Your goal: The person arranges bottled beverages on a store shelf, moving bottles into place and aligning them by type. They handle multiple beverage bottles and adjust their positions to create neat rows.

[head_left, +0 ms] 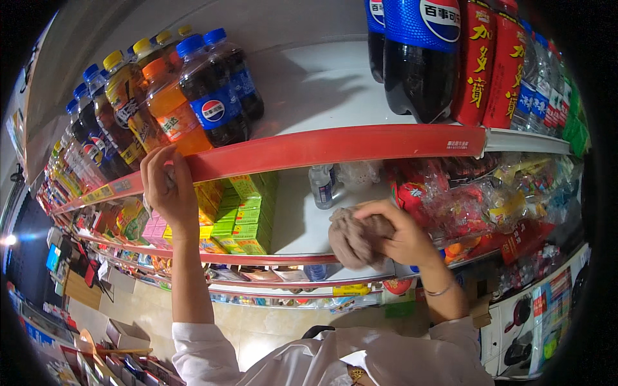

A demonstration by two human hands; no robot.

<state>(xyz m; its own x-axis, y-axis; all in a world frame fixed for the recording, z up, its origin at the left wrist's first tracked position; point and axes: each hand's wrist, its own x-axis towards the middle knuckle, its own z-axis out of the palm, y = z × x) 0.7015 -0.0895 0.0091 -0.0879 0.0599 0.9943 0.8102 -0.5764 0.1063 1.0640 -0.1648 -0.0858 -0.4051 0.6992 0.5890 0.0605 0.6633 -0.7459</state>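
A bunched grey-brown cloth (357, 238) is gripped in my right hand (405, 235), in front of the lower white shelf. My left hand (168, 190) is closed at the red front edge (309, 149) of the upper shelf, its fingers bent over the strip. Something pale shows between those fingers, too small to make out. Just behind that hand stand an orange soda bottle (174, 109) and a dark cola bottle (209, 96) with a blue cap. Beyond the cloth, a small clear bottle (321, 186) stands on the lower shelf.
Large cola bottles (418, 64) and tall red drink packs (475, 64) stand on the upper shelf's right part. Below are green drink cartons (248, 222) to the left and shiny snack bags (450, 199) to the right. More stocked shelves lie underneath, above a tiled floor (251, 321).
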